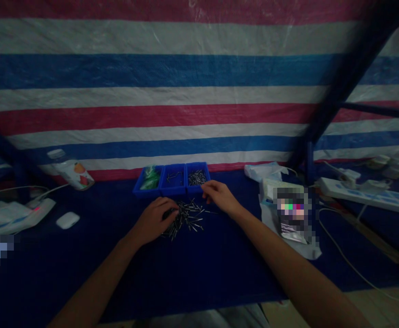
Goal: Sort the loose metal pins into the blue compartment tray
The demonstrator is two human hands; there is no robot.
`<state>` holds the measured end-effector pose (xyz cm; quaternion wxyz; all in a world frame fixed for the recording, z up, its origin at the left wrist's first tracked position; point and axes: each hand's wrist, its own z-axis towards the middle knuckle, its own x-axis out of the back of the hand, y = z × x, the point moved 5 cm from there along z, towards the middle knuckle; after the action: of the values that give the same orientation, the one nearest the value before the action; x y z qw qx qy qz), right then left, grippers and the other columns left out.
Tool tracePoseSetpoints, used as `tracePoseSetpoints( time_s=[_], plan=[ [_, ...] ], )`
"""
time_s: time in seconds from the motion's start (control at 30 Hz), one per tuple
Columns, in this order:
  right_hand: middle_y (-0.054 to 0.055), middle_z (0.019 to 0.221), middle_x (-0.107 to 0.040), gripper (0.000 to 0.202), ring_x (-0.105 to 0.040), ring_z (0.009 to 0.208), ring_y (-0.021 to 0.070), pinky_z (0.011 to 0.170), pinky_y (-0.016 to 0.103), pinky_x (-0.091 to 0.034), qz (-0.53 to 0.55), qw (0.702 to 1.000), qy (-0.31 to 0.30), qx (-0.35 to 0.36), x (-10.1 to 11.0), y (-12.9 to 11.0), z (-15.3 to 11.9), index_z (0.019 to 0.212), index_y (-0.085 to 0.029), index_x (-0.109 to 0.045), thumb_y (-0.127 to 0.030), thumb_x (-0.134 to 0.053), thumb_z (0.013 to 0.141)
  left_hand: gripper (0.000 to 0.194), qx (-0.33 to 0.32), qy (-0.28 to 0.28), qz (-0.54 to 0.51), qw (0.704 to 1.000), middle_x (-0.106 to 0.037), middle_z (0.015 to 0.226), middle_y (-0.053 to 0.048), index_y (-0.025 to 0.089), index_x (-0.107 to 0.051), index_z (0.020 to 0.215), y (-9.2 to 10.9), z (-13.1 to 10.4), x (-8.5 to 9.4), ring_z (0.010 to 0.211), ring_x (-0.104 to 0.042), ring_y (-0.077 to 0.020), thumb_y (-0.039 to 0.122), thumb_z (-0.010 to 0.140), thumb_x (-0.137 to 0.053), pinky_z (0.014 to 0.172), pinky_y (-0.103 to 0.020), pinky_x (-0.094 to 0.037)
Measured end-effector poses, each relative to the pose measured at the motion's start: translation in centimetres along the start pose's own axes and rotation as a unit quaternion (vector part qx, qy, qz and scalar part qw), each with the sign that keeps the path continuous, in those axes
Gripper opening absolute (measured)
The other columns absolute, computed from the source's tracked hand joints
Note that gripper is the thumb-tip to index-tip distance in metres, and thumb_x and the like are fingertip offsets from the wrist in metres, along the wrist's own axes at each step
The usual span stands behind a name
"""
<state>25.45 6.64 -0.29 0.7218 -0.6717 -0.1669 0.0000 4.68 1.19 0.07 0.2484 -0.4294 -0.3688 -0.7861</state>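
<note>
A loose pile of thin dark metal pins (185, 217) lies on the blue table in front of three joined blue bins. My left hand (156, 219) rests at the pile's left side, fingers bent over the pins; what its fingertips hold, if anything, is too dark to tell. At the front edge of the right bin (197, 187), my right hand (220, 197) has its fingers curled together, with their contents too small to make out. Small metal pieces fill part of that right bin. A few pins lie in the middle bin (173, 189), and a green plastic-wrapped bundle (150, 177) sits in the left one.
To the left are a bottle (74, 172), a white case (68, 220) and a power strip (42, 216). White packaging (271, 218) and another power strip (366, 196) with cables lie to the right. A striped sheet (185, 109) hangs behind the table.
</note>
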Motion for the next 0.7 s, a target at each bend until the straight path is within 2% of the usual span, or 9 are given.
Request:
tracePoseSetpoints(
  time_s=[0.07,0.13,0.23,0.33,0.47,0.7],
  plan=[
    [0.002,0.078,-0.066,0.019,-0.056,0.064,0.0113,0.060,0.025,-0.040,-0.159,0.984,-0.057,0.055,-0.4,-0.6,-0.6,0.089,-0.017,-0.065,-0.033,-0.062,0.080,0.019,0.003,0.000,0.001,1.000,-0.065,0.101,-0.003,0.021,-0.065,0.098,0.0,0.0,0.0,0.095,-0.059,-0.0208,0.031,0.095,-0.050,0.087,-0.038,-0.047],
    [0.003,0.087,-0.067,0.025,-0.059,0.073,0.0136,0.065,0.026,-0.040,-0.283,0.948,-0.111,0.097,-1.0,-0.9,-1.5,0.098,-0.019,-0.066,-0.028,-0.066,0.075,0.019,0.005,-0.004,0.002,1.000,-0.065,0.102,-0.004,0.021,-0.065,0.099,-0.1,0.0,-0.1,0.096,-0.058,-0.0208,0.031,0.095,-0.050,0.088,-0.038,-0.047],
    [0.002,0.092,-0.068,0.034,-0.060,0.079,0.0159,0.066,0.026,-0.039,-0.380,0.906,-0.146,0.115,-1.6,-1.0,-2.4,0.107,-0.022,-0.064,-0.024,-0.065,0.073,0.019,0.006,-0.010,0.002,1.000,-0.065,0.103,-0.004,0.021,-0.065,0.100,-0.3,-0.1,-0.2,0.098,-0.058,-0.0209,0.031,0.095,-0.049,0.089,-0.039,-0.046],
    [0.002,0.087,-0.069,0.034,-0.060,0.077,0.0161,0.063,0.026,-0.036,-0.409,0.890,-0.165,0.119,-2.2,-0.7,-2.6,0.107,-0.022,-0.064,-0.016,-0.058,0.074,0.019,0.007,-0.008,0.005,1.000,-0.065,0.103,-0.004,0.021,-0.065,0.100,-0.5,-0.1,-0.3,0.099,-0.057,-0.0211,0.031,0.095,-0.049,0.090,-0.040,-0.046],
    [0.002,0.086,-0.070,0.035,-0.061,0.076,0.0163,0.064,0.026,-0.037,-0.416,0.883,-0.172,0.130,-2.4,-0.3,-2.3,0.106,-0.022,-0.065,-0.013,-0.055,0.074,0.018,0.012,-0.009,0.006,1.000,-0.065,0.104,-0.004,0.021,-0.064,0.101,-0.5,-0.1,-0.4,0.100,-0.057,-0.0213,0.031,0.095,-0.050,0.091,-0.040,-0.045],
    [0.010,0.105,-0.065,0.031,-0.061,0.094,0.0192,0.086,0.031,-0.044,-0.391,0.877,-0.192,0.201,-2.4,-0.4,-2.4,0.108,-0.015,-0.066,-0.013,-0.053,0.079,0.018,0.017,-0.008,-0.003,1.000,-0.065,0.102,-0.003,0.021,-0.064,0.099,-0.3,-0.1,-0.4,0.099,-0.058,-0.0207,0.031,0.095,-0.050,0.090,-0.038,-0.046]
  ],
)
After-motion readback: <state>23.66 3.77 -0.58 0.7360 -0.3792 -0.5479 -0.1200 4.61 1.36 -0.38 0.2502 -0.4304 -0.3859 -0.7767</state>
